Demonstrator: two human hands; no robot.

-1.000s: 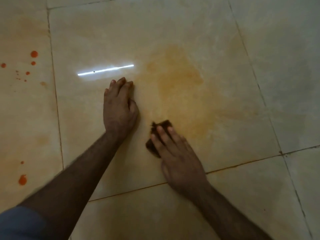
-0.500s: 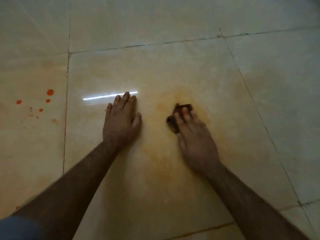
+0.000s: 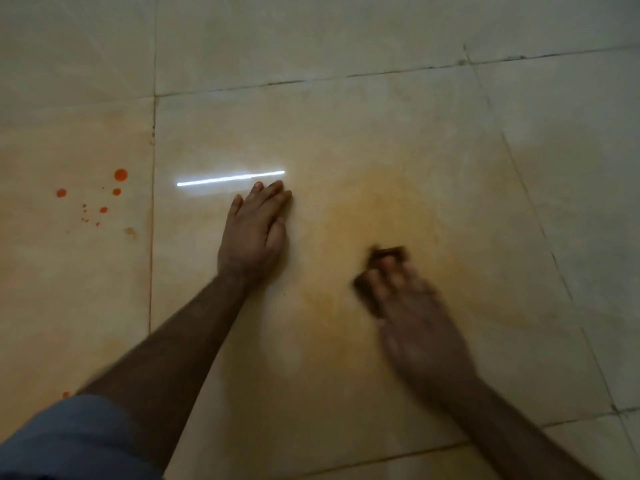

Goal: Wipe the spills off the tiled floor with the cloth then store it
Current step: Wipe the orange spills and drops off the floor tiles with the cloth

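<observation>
My right hand (image 3: 408,306) presses a small dark brown cloth (image 3: 386,253) flat against the tiled floor, and both are blurred by motion. Most of the cloth is hidden under my fingers. It lies on a wide orange smear (image 3: 388,209) spread over the middle tile. My left hand (image 3: 254,230) rests flat on the same tile, fingers straight, to the left of the smear. Several orange-red drops (image 3: 120,174) dot the tile on the left, apart from both hands.
A bright strip of reflected light (image 3: 230,178) lies on the floor just beyond my left fingertips. Dark grout lines (image 3: 152,237) split the beige tiles. One more red drop (image 3: 65,394) shows beside my blue sleeve (image 3: 69,441) at the lower left.
My right hand with the cloth slid forward over the smear, then back toward me and a little to the right. My left hand stayed planted on the tile.
</observation>
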